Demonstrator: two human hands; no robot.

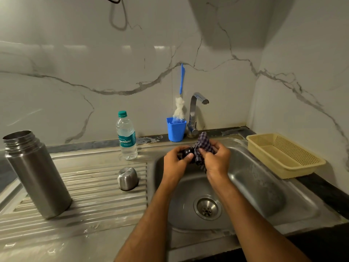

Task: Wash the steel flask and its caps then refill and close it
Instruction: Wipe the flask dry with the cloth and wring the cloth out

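Both hands work above the sink (294, 197): left hand (174, 164) grips a small black cap (186, 153); right hand (217, 161) pinches a checked cloth (204, 146) against it. Steel flask (35, 173) stands uncapped on the ribbed drainboard (94, 201), steel cap (127, 178) inverted nearby, water bottle (126, 136) behind.

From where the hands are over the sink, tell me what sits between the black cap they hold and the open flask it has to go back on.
The steel outer cap stands on the ribbed drainboard, roughly between the black inner cap in the left hand and the open steel flask. It is low; carrying above it looks easy. The water bottle stands farther back.
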